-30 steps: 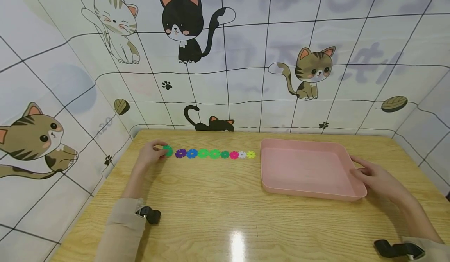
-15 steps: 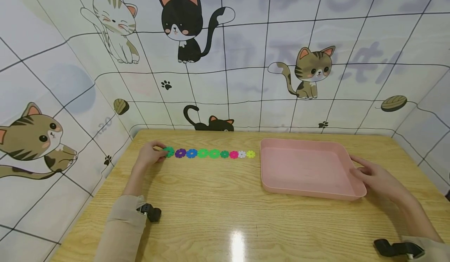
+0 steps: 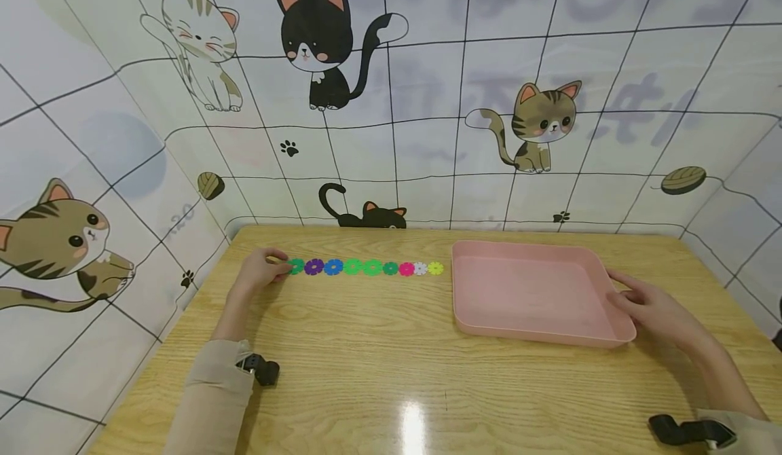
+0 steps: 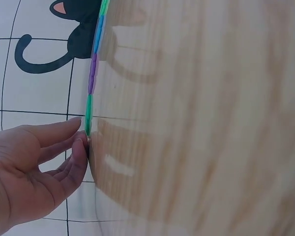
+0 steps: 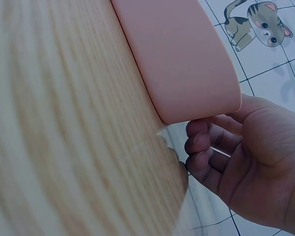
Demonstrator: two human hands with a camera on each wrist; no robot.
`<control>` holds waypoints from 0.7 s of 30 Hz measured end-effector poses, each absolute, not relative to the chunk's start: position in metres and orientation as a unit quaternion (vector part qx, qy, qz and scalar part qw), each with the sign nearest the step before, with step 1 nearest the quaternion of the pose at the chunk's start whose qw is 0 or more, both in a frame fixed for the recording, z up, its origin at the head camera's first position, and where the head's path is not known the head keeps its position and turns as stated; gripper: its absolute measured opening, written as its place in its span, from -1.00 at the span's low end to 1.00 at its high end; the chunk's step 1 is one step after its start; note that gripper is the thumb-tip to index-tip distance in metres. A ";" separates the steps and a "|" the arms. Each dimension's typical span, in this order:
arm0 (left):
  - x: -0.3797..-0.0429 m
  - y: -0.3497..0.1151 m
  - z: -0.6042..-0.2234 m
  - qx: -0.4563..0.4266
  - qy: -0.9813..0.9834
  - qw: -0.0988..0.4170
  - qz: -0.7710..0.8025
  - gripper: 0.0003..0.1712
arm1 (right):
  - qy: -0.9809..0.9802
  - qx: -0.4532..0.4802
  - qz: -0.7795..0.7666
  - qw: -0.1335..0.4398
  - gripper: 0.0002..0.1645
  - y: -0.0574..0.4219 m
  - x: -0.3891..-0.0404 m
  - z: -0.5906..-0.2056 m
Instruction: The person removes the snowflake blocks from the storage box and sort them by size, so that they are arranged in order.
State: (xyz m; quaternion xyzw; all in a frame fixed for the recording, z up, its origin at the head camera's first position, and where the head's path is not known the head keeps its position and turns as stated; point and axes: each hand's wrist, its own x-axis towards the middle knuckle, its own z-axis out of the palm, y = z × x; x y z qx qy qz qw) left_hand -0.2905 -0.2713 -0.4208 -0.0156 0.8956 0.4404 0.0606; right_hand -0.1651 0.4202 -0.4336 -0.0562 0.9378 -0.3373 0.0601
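Note:
At the far left of the table, my left hand (image 3: 261, 269) holds the edge of a green snowflake disc (image 3: 296, 267) between curled fingertips. The disc lies nearly flat on the wood, seen edge-on in the left wrist view. It ends a row running right through a purple disc (image 3: 314, 267), a blue disc (image 3: 333, 267), several green ones, a pink disc (image 3: 406, 269), a white disc (image 3: 420, 269) and a yellow disc (image 3: 435, 268). My right hand (image 3: 656, 309) grips the right end of a pink tray (image 3: 544, 340), thumb at the rim and fingers curled outside its wall.
The tray rests on the wooden table (image 3: 379, 360), just right of the yellow disc. Cat-patterned cloth walls (image 3: 427, 102) stand at the table's back and left. A black wrist camera (image 3: 261, 369) sits on the left sleeve.
The green disc in my left fingers has gone from tilted to flatter and shifted slightly right, up to the purple one. My right hand and the tray have stayed put.

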 end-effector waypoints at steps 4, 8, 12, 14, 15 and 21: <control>-0.289 -0.270 -0.420 -0.017 0.891 0.058 0.449 -0.57 | 0.937 -0.057 -0.338 0.061 -0.20 0.421 -0.166 -0.433; -0.288 -0.270 -0.420 -0.015 0.891 0.048 0.451 -0.58 | 0.938 -0.055 -0.338 0.062 -0.20 0.422 -0.166 -0.434; -0.286 -0.268 -0.418 -0.017 0.894 0.044 0.445 -0.56 | 0.937 -0.047 -0.340 0.064 -0.19 0.422 -0.165 -0.433; -0.285 -0.266 -0.417 -0.014 0.897 0.040 0.439 -0.55 | 0.935 -0.043 -0.344 0.068 -0.18 0.421 -0.165 -0.432; -0.285 -0.265 -0.416 -0.011 0.898 0.039 0.437 -0.55 | 0.934 -0.040 -0.347 0.071 -0.18 0.421 -0.165 -0.432; -0.282 -0.256 -0.411 0.009 0.899 0.029 0.436 -0.57 | 0.936 -0.029 -0.342 0.077 -0.15 0.422 -0.165 -0.431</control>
